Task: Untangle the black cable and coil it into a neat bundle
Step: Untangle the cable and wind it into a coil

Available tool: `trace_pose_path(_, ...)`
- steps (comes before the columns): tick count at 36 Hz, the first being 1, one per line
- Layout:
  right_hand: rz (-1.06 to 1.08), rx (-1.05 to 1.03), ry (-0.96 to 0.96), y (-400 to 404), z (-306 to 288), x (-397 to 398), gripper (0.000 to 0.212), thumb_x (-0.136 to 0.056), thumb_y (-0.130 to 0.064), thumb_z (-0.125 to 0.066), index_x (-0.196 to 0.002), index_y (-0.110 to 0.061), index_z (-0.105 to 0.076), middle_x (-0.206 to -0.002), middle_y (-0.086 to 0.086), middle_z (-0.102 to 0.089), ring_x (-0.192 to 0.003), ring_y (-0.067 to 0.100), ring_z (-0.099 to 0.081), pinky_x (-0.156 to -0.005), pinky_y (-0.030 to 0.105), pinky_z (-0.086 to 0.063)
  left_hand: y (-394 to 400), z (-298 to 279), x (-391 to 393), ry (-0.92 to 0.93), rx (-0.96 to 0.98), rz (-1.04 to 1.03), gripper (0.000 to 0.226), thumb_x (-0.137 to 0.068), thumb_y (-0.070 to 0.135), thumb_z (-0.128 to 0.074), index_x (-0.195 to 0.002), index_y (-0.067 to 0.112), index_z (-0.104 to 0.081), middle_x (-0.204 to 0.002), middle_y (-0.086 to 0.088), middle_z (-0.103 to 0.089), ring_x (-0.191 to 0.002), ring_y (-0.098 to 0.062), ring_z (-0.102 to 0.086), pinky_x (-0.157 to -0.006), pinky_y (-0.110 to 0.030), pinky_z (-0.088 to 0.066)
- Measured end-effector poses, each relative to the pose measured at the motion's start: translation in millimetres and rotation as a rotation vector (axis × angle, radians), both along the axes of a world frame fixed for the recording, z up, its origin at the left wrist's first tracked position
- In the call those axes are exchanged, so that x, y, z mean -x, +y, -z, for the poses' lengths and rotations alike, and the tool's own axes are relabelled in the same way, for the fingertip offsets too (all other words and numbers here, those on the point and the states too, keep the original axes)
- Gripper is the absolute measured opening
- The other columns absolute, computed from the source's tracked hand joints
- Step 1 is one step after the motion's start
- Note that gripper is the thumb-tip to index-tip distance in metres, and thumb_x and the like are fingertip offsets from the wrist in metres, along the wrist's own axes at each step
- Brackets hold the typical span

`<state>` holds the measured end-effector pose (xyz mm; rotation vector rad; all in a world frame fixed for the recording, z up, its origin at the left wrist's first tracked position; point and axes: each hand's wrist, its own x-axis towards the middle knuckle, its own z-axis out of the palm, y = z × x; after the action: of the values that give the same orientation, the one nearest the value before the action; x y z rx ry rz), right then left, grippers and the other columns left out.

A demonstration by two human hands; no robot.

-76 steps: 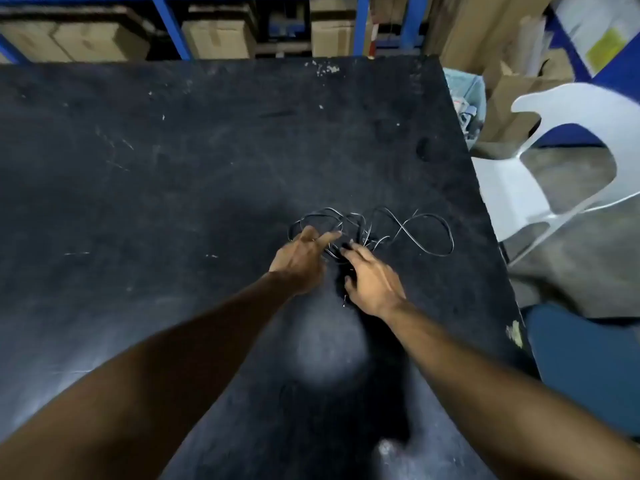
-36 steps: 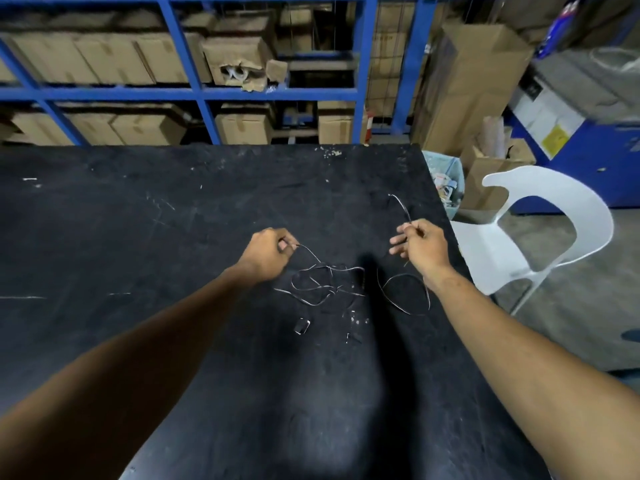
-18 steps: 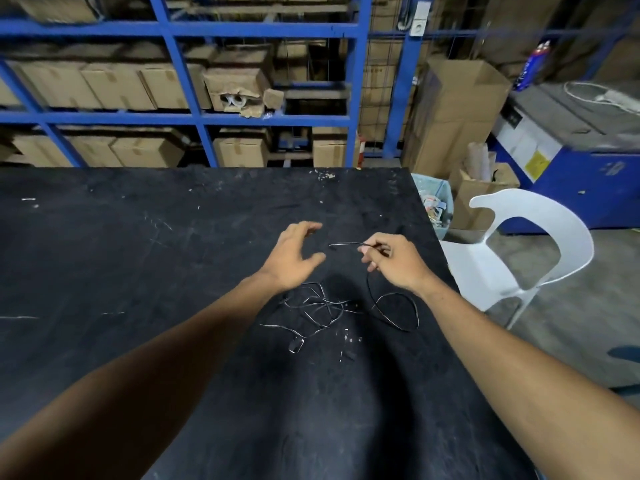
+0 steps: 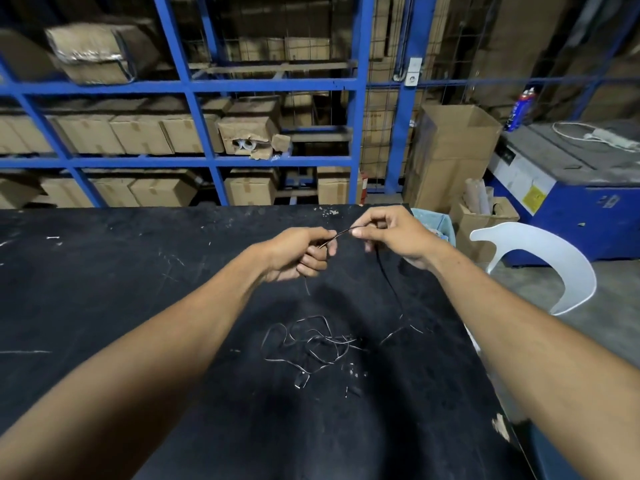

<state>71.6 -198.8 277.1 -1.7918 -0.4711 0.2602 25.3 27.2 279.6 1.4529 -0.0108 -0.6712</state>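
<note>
Dark desk (image 4: 138,271): your left hand (image 4: 298,252) and right hand (image 4: 391,237) pinch one cable (image 4: 311,341) end; most remains tangled, coiling not begun

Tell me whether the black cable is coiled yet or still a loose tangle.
Still a loose tangle. Most of the black cable lies in crossing loops on the table; only a short stretch is held between the left hand and right hand.

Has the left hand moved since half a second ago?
Yes. The left hand, open then, has closed on the black cable near the right hand, above the table.
</note>
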Motion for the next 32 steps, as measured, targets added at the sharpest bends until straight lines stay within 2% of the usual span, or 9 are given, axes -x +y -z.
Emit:
trace_pose_path(3, -0.026, -0.105, 0.098, -1.8, -12.3, -4.7, 0.011, -0.086, -0.001, -0.080, -0.088, -0.012, -0.079, -0.068, -0.002, -0.067, -0.063, 0.005, -0.057, -0.064, 0.025, -0.046, 10.4, -12.2, 11.0, 0.037, 0.214, 0.023, 0.032, -0.109, 0.025, -0.044, -0.084, 0.012, -0.059, -0.064, 0.008, -0.019, -0.056, -0.009, -0.015, -0.048, -0.022, -0.015)
trace_pose_path(6, -0.042, -0.193, 0.115, -3.0, -21.5, -7.0, 0.013, -0.086, 0.003, -0.077, -0.093, -0.008, -0.078, -0.068, -0.009, -0.071, -0.062, 0.001, -0.057, -0.061, 0.021, -0.041, 15.4, -19.6, 23.8, 0.028, 0.337, 0.057, 0.023, -0.107, 0.020, -0.048, -0.100, 0.007, -0.065, -0.064, 0.007, -0.028, -0.053, -0.006, -0.025, -0.047, -0.019, -0.025)
trace_pose_path(10, -0.029, -0.250, 0.096, 4.4, -33.0, -6.0, 0.012, -0.086, 0.003, -0.077, -0.096, -0.005, -0.078, -0.077, -0.008, -0.074, -0.067, 0.005, -0.056, -0.058, 0.020, -0.040, 17.8, -26.0, 38.3, -0.015, 0.411, 0.025, 0.030, -0.103, 0.010, -0.049, -0.124, 0.000, -0.067, -0.073, 0.000, -0.047, -0.058, -0.008, -0.040, -0.053, -0.021, -0.033)
trace_pose_path(17, 0.046, -0.203, 0.029, 24.3, -28.3, 3.7, 0.007, -0.091, -0.012, -0.078, -0.095, -0.014, -0.083, -0.072, -0.003, -0.071, -0.066, 0.007, -0.054, -0.053, 0.017, -0.038, 13.0, -37.0, 46.3, -0.107, 0.531, -0.029, 0.032, -0.107, 0.023, -0.046, -0.109, 0.006, -0.073, -0.058, 0.006, -0.040, -0.050, -0.006, -0.027, -0.051, -0.022, -0.025)
trace_pose_path(21, 0.063, -0.198, 0.053, 33.8, -19.3, 13.0, 0.012, -0.093, -0.020, -0.076, -0.102, -0.015, -0.083, -0.067, -0.007, -0.070, -0.062, 0.005, -0.055, -0.055, 0.015, -0.040, 13.7, -45.2, 48.3, -0.138, 0.565, -0.094, 0.034, -0.109, 0.019, -0.044, -0.124, 0.002, -0.069, -0.056, 0.006, -0.044, -0.046, -0.004, -0.037, -0.049, -0.020, -0.032)
trace_pose_path(23, 0.070, -0.218, 0.059, 36.9, -16.3, 17.2, 0.011, -0.090, -0.028, -0.078, -0.097, -0.024, -0.085, -0.074, 0.000, -0.071, -0.065, 0.008, -0.055, -0.056, 0.019, -0.037, 12.9, -49.1, 49.8, -0.147, 0.581, -0.154, 0.035, -0.106, 0.015, -0.046, -0.126, -0.002, -0.070, -0.072, -0.002, -0.066, -0.058, -0.009, -0.062, -0.059, -0.022, -0.052)
trace_pose_path(25, 0.075, -0.231, 0.058, 39.0, -14.9, 20.5, 0.012, -0.090, -0.031, -0.076, -0.095, -0.027, -0.085, -0.081, 0.010, -0.070, -0.066, 0.008, -0.056, -0.057, 0.020, -0.040, 11.5, -54.2, 52.1, -0.155, 0.624, -0.170, 0.035, -0.105, 0.013, -0.045, -0.125, -0.004, -0.069, -0.110, -0.021, -0.078, -0.099, -0.026, -0.079, -0.086, -0.041, -0.065)
trace_pose_path(27, 0.095, -0.209, 0.052, 40.6, -10.8, 21.5, 0.017, -0.100, -0.020, -0.068, -0.097, -0.026, -0.084, -0.077, 0.007, -0.070, -0.063, 0.004, -0.057, -0.056, 0.015, -0.043, 12.5, -56.4, 51.9, -0.193, 0.618, -0.164, 0.034, -0.108, 0.014, -0.042, -0.127, -0.003, -0.064, -0.136, -0.030, -0.066, -0.128, -0.037, -0.067, -0.104, -0.059, -0.054)
trace_pose_path(32, 0.087, -0.143, 0.048, 48.3, 1.7, 29.2, 0.022, -0.105, -0.018, -0.061, -0.102, -0.027, -0.081, -0.063, 0.000, -0.064, -0.064, 0.012, -0.052, -0.054, 0.022, -0.034, 18.3, -62.8, 41.9, -0.262, 0.600, -0.213, 0.034, -0.111, 0.022, -0.040, -0.133, 0.006, -0.061, -0.152, -0.026, -0.055, -0.142, -0.043, -0.053, -0.115, -0.074, -0.035)
